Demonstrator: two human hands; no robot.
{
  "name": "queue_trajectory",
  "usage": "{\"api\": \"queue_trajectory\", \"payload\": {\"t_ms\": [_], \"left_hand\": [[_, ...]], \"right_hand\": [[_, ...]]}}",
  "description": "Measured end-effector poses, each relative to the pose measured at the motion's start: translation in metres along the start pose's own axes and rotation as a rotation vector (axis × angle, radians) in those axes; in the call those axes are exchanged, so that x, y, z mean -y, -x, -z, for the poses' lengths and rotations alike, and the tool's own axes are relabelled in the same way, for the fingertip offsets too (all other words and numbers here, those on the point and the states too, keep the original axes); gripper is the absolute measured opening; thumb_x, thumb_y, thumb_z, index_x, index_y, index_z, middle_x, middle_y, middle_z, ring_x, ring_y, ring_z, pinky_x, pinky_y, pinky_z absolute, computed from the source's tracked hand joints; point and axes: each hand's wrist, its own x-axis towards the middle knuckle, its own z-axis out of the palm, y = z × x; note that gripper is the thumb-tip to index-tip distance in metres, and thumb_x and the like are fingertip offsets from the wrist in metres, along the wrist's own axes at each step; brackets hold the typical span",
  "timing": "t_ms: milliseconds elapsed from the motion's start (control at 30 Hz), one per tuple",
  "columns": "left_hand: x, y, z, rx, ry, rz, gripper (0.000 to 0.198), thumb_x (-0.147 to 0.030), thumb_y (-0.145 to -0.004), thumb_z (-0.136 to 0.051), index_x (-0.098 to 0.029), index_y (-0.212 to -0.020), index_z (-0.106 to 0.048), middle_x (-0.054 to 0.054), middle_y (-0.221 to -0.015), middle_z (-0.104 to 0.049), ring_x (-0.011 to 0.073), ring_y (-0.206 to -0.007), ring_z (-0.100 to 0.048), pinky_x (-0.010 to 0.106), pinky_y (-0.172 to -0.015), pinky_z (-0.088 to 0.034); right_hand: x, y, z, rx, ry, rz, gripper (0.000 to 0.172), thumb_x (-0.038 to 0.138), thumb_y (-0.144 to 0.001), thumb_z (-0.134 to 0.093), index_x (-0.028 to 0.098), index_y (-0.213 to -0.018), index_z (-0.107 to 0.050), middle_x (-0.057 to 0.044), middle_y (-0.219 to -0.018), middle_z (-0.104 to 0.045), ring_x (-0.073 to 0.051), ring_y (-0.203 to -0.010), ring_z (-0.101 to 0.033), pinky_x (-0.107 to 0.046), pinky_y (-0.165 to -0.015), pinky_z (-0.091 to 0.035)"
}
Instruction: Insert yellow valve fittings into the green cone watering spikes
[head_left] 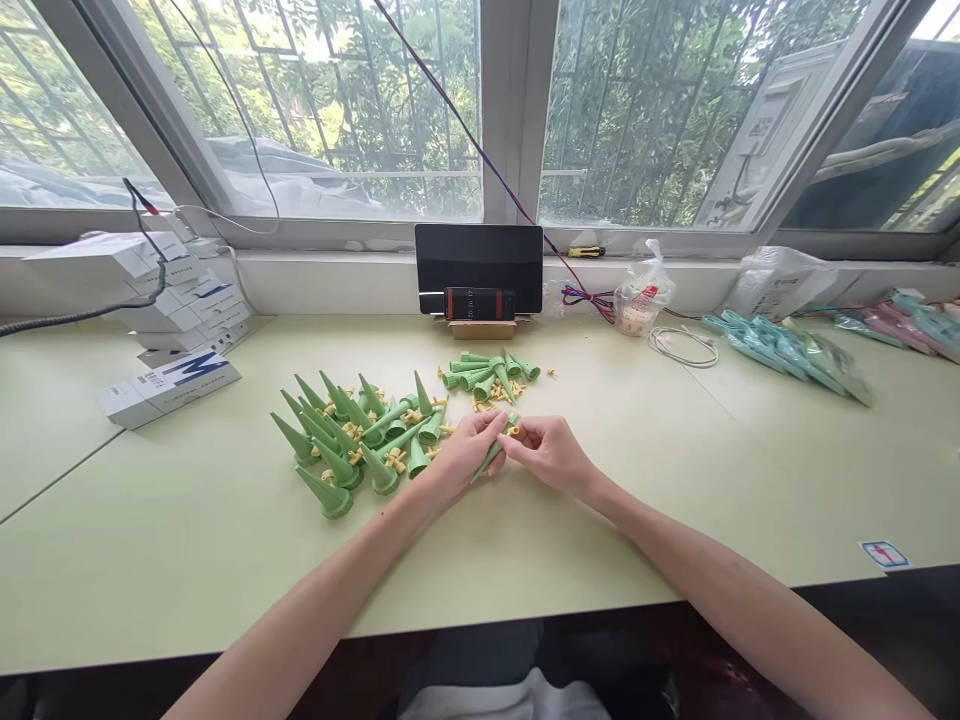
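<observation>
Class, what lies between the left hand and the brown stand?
The head view shows green cones and small yellow pieces heaped between the left hand and the brown stand.

Cone pile sat on worktop, L of my L hand; 2nd cone grp behind hand, tablet behind that, box stack far L.

The bare left forearm slants in from seven o'clock, the bare right forearm from four o'clock. The hands meet just off centre toward six o'clock: the left hand curls inward, thumb uppermost; the right hand bends its fingers toward nine o'clock in a fingertip grip.
</observation>
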Motion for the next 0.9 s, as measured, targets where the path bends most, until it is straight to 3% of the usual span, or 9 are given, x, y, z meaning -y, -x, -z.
{"api": "queue_trajectory", "payload": {"t_ms": [900], "left_hand": [[-0.0003, 0.0001, -0.0010, -0.023, 0.031, 0.011, 0.042, -0.055, -0.089, -0.058, -0.016, -0.074, -0.054, -0.005, -0.052, -0.040, 0.0045, -0.040, -0.035, 0.017, -0.039, -0.025]], "right_hand": [[-0.0012, -0.0009, -0.0001, 0.006, 0.006, 0.015, 0.036, 0.036, -0.081, -0.059, 0.019, -0.055, -0.041, 0.006, -0.051, -0.037, -0.008, -0.049, -0.029, -0.024, -0.047, -0.024]]}}
